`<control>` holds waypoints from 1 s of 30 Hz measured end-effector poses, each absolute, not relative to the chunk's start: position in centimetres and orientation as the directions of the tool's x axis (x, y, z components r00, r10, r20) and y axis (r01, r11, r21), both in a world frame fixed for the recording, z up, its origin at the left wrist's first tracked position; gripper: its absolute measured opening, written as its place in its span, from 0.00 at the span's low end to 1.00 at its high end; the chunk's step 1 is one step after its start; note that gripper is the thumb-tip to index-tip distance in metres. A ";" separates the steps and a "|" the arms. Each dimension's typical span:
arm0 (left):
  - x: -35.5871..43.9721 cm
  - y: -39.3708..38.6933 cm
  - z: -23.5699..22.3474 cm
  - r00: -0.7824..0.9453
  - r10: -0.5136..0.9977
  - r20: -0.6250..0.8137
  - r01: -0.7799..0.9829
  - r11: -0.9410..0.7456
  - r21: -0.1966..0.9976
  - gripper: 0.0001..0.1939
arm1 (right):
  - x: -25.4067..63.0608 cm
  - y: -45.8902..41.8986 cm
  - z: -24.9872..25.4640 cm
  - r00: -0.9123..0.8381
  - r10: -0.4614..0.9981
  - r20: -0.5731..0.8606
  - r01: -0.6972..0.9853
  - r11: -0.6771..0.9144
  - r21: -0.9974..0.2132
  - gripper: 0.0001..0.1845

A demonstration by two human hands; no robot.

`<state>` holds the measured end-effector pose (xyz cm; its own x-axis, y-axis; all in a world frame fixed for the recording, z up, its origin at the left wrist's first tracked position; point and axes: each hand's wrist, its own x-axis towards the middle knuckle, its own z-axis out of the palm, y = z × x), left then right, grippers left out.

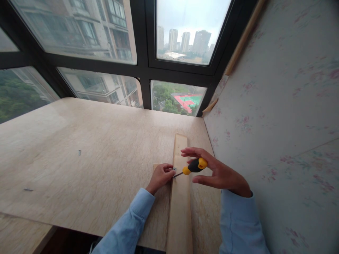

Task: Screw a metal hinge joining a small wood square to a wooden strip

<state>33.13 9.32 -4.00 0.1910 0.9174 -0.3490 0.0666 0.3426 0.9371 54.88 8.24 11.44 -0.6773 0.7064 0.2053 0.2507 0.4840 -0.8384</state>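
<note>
A long pale wooden strip [180, 208] lies on the plywood tabletop [92, 158], running away from me beside the right wall. My left hand [160, 177] is closed in a pinch on a small metal bracket [174, 169] at the strip's left edge. My right hand [215, 171] holds a screwdriver with a black and yellow handle [195, 165], fingers partly spread around the handle. Its metal tip points left and touches the bracket.
A wall with faded floral paper [278, 123] stands close on the right. Dark-framed windows [143, 70] close the far side. A loose screw [79, 152] and another small metal piece [28, 189] lie on the tabletop to the left.
</note>
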 end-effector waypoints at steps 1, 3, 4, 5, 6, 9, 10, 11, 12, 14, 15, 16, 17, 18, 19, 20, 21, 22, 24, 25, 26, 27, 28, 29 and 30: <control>33.1 9.3 -4.1 0.192 0.918 -0.347 0.067 0.341 0.938 0.18 | 55.2 8.1 11.5 -0.713 0.673 0.199 0.199 0.466 -0.862 0.37; 33.1 9.4 -4.3 0.191 0.919 -0.346 0.071 0.339 0.938 0.18 | 55.8 8.0 11.6 -0.738 0.649 0.182 0.151 0.423 -0.893 0.34; 33.1 9.4 -4.3 0.190 0.919 -0.346 0.074 0.338 0.938 0.18 | 56.0 8.0 11.7 -0.732 0.659 0.171 0.159 0.409 -0.899 0.31; 33.1 9.3 -4.3 0.189 0.920 -0.344 0.077 0.336 0.939 0.18 | 56.1 8.0 11.7 -0.717 0.678 0.162 0.181 0.406 -0.896 0.28; 33.1 9.3 -4.4 0.189 0.920 -0.344 0.080 0.334 0.939 0.17 | 56.0 8.1 11.8 -0.694 0.702 0.160 0.212 0.412 -0.886 0.25; 33.2 9.3 -4.2 0.186 0.919 -0.349 0.088 0.338 0.937 0.17 | 55.6 8.4 11.8 -0.618 0.757 0.212 0.282 0.466 -0.838 0.18; 33.2 9.3 -4.1 0.187 0.917 -0.351 0.089 0.340 0.936 0.16 | 55.5 8.5 11.8 -0.601 0.763 0.237 0.296 0.488 -0.821 0.18; 33.2 9.2 -4.0 0.188 0.917 -0.353 0.091 0.342 0.935 0.16 | 55.3 8.5 11.8 -0.585 0.767 0.264 0.309 0.511 -0.802 0.19; 33.2 9.2 -4.0 0.188 0.916 -0.354 0.091 0.342 0.935 0.16 | 55.1 8.6 11.7 -0.570 0.771 0.283 0.329 0.530 -0.781 0.20; 33.2 9.2 -3.8 0.189 0.917 -0.352 0.093 0.340 0.936 0.16 | 54.9 8.7 11.6 -0.523 0.794 0.310 0.403 0.551 -0.731 0.23; 33.2 9.2 -3.8 0.189 0.916 -0.353 0.095 0.341 0.935 0.16 | 54.7 8.7 11.6 -0.492 0.809 0.321 0.448 0.551 -0.703 0.26; 33.2 9.2 -3.8 0.189 0.916 -0.354 0.096 0.342 0.935 0.17 | 54.6 8.8 11.5 -0.464 0.823 0.328 0.491 0.547 -0.678 0.28; 33.2 9.3 -3.8 0.187 0.916 -0.355 0.097 0.342 0.935 0.17 | 54.5 8.8 11.4 -0.440 0.835 0.332 0.526 0.539 -0.658 0.29; 33.2 9.3 -3.9 0.187 0.916 -0.354 0.096 0.342 0.935 0.18 | 54.4 8.9 11.4 -0.427 0.842 0.330 0.544 0.531 -0.650 0.30; 33.2 9.3 -3.9 0.187 0.917 -0.353 0.095 0.340 0.935 0.18 | 54.3 8.9 11.3 -0.429 0.843 0.325 0.538 0.527 -0.658 0.30; 33.2 9.3 -4.0 0.188 0.918 -0.349 0.093 0.337 0.937 0.18 | 54.3 8.8 11.2 -0.449 0.838 0.311 0.512 0.526 -0.679 0.31; 33.2 9.3 -4.0 0.191 0.919 -0.345 0.092 0.333 0.938 0.18 | 54.3 8.7 11.2 -0.484 0.826 0.287 0.475 0.524 -0.707 0.32; 33.1 9.3 -4.0 0.192 0.920 -0.342 0.090 0.331 0.939 0.18 | 54.5 8.6 11.2 -0.530 0.807 0.261 0.432 0.522 -0.736 0.34; 33.1 9.3 -4.0 0.191 0.921 -0.340 0.087 0.329 0.940 0.18 | 54.9 8.2 11.3 -0.638 0.742 0.208 0.345 0.516 -0.784 0.37; 33.1 9.3 -4.0 0.188 0.922 -0.339 0.083 0.329 0.941 0.18 | 55.2 8.0 11.4 -0.681 0.708 0.190 0.309 0.512 -0.801 0.38; 33.2 9.3 -3.9 0.185 0.922 -0.340 0.080 0.331 0.940 0.17 | 55.5 7.8 11.5 -0.712 0.679 0.179 0.277 0.505 -0.818 0.38; 33.2 9.3 -3.9 0.184 0.922 -0.341 0.079 0.332 0.940 0.17 | 55.7 7.6 11.6 -0.727 0.663 0.177 0.246 0.493 -0.834 0.38; 33.2 9.3 -3.8 0.185 0.921 -0.342 0.081 0.333 0.939 0.17 | 55.9 7.5 11.8 -0.729 0.661 0.179 0.225 0.477 -0.850 0.37; 33.2 9.2 -3.8 0.185 0.920 -0.345 0.083 0.335 0.939 0.16 | 56.1 7.5 11.9 -0.719 0.672 0.176 0.222 0.463 -0.858 0.35; 33.2 9.2 -3.8 0.186 0.919 -0.348 0.085 0.338 0.937 0.16 | 56.1 7.5 12.0 -0.701 0.692 0.172 0.238 0.454 -0.859 0.31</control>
